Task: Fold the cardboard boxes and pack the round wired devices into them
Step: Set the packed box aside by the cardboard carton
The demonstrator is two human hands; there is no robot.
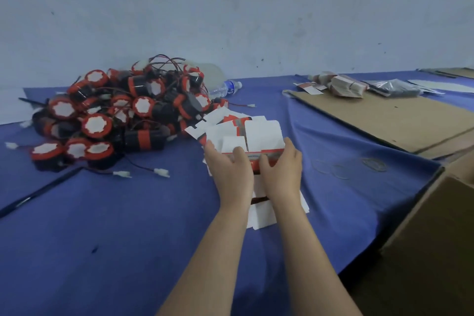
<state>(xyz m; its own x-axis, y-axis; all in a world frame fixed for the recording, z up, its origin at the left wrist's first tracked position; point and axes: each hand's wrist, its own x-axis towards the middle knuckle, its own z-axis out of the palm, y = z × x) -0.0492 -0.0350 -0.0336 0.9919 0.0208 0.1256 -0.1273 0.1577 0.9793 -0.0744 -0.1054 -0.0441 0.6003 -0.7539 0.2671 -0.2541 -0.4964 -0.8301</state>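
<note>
At centre, above the blue cloth (102, 226): cardboard box (259, 136), partly folded, with white flaps open at the top and a red printed band across the near face. On its left side: left hand (230, 167), fingers curled over the near top edge, thumb against the left wall, gripping the box. On its right side: right hand (280, 164), fingers curled round the near right corner, likewise gripping the box. Both forearms bare, reaching in from the lower edge of the view. Beneath the wrists and lying on the cloth: flat box blanks (261, 213), white and loosely stacked. Just behind the held box, fanned out: more blanks of the same kind. To the left of these, heaped against the wall: round wired devices (115, 115), with black bodies, red rims, white faces, and red and black leads tangled over the top. In front of the heap, on the cloth: loose leads ending in white connectors (161, 172). Behind the heap, lying on its side: water bottle (227, 88). To the right, well apart from the hands: brown cardboard sheet (384, 118) lying flat, with banded bundles (343, 84) and a plastic bag (395, 87) at its far edge. Between the sheet and the hands: clear round discs (343, 169) on the cloth. At the lower right, beside the table: large brown carton (436, 238), contents not visible.
</note>
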